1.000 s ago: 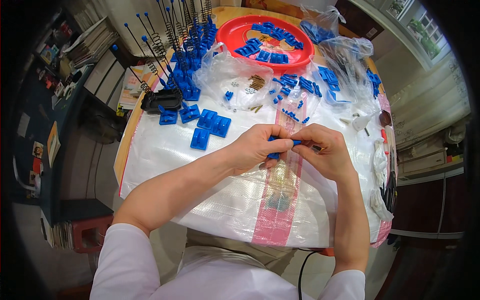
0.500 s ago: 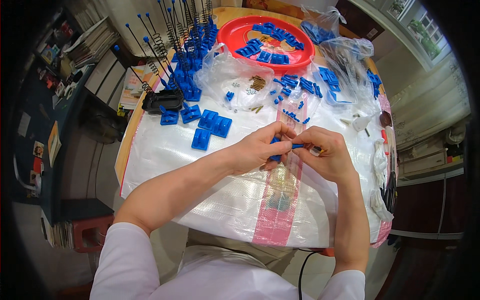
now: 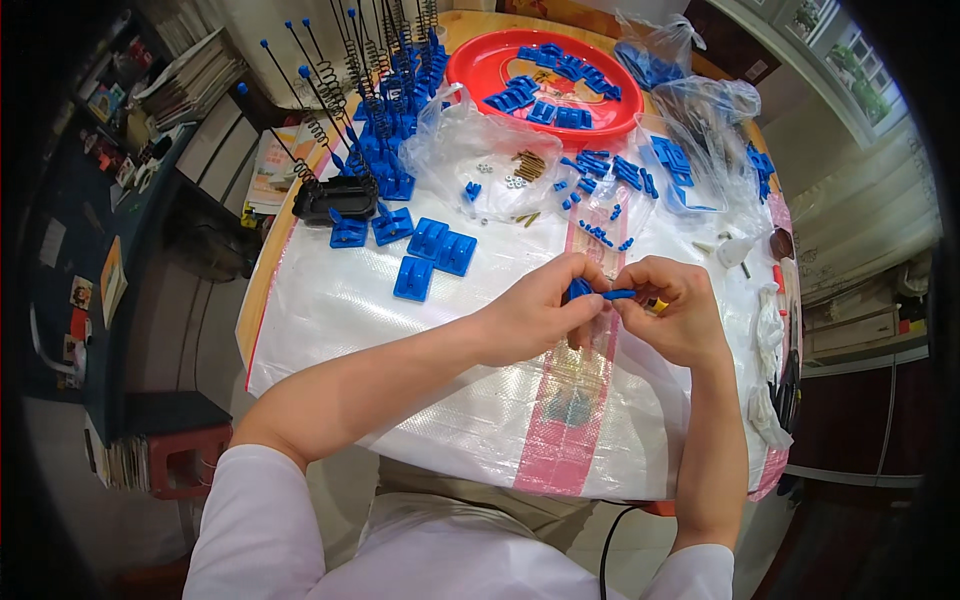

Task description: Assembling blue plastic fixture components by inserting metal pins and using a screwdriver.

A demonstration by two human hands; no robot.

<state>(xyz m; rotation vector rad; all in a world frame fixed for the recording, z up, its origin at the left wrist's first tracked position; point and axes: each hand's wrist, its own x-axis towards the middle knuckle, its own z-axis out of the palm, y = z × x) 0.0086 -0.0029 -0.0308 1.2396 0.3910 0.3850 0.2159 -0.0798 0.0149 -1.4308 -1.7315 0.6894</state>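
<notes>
Near the middle of the table my left hand (image 3: pixel 545 312) is closed round a blue plastic part (image 3: pixel 578 289), mostly hidden by the fingers. My right hand (image 3: pixel 682 308) pinches a slim blue plastic piece (image 3: pixel 619 294) whose tip meets that part. Something yellow (image 3: pixel 659 306) shows under the right fingers; its kind is hidden. To the left of my hands lie blue plastic bases (image 3: pixel 413 279) with raised brackets. Beyond my hands, small blue pegs (image 3: pixel 597 233) and slim blue pieces (image 3: pixel 627 172) are scattered.
A red round tray (image 3: pixel 462 85) holds several blue parts. Blue assemblies with upright springs and rods (image 3: pixel 385 150) stand back left by a black tray (image 3: pixel 335 202). Brass screws (image 3: pixel 529 164) and nuts lie on a clear bag (image 3: pixel 440 150). A white bottle (image 3: pixel 735 250) stands at right.
The whole scene has shifted slightly right and down in the picture. My hands stay together, and the left fingers now cover more of the blue part.
</notes>
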